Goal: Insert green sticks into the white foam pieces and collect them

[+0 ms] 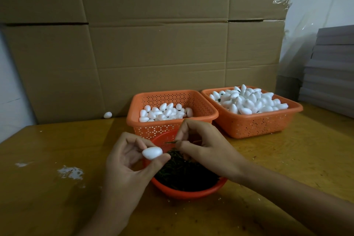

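Two orange baskets stand at the back of the surface, seen from my head camera. The left basket holds a low layer of white foam pieces. The right basket, just beside it, is heaped with foam, and a few dark bits show among that heap. Nearer to me, in front of the left basket, sits a red bowl with a dark green pile of sticks in it.

My left grip is clamped on one foam piece, thumb below and fingertips behind and above. The piece lies sideways, held above the bowl's left rim. My right grip hovers over the bowl and pinches one thin green stick between thumb and forefinger. The stick lies roughly level, its free end pointing left towards the foam piece. Stick and piece are near each other but apart, the stick a little higher.

One loose piece lies at the far left of the surface, against the cardboard that stands behind everything. White crumbs are scattered on the surface to my left. A grey stack rises at the far right.
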The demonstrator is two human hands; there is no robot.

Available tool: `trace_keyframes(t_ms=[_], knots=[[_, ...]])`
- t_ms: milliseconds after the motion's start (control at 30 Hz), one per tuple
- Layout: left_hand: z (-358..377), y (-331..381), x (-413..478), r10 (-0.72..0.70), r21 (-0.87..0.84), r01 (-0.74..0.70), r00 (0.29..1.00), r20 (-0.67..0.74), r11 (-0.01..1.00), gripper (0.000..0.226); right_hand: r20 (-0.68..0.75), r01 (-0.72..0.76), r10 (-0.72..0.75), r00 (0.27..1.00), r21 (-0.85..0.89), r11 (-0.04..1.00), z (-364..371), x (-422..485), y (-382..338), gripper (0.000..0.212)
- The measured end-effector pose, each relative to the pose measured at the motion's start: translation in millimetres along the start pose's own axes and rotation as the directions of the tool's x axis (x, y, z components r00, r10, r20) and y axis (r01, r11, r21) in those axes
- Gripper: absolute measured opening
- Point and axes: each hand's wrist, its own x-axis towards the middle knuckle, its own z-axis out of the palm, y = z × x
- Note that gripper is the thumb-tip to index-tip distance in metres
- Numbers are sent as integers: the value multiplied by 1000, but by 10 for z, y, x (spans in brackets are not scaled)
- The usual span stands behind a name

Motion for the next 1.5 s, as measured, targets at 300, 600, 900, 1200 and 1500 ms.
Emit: trace_keyframes(t_ms=[300, 600, 900, 1200, 1500], knots=[[-44, -42, 31, -63, -52, 60, 997, -49, 997, 36, 83, 82, -83, 993, 15, 997, -1, -25, -4, 11], [-52, -44, 43, -60, -59, 59, 998, -14, 996, 41, 43, 119, -117, 992, -37, 992, 10, -32, 13, 5], [-13, -59, 24, 98, 94, -101, 995, 33, 990, 45, 118, 200, -186, 975, -114, 973, 30, -32, 44, 4], [-40, -97, 14, 123, 160, -129, 991, 48, 979, 50, 147, 236, -216, 965, -134, 962, 28, -17, 50, 7], [-31, -124, -17, 115, 203, -133, 988, 100, 970, 53, 147, 262, -239, 960, -162, 951, 17, 9, 72, 10]])
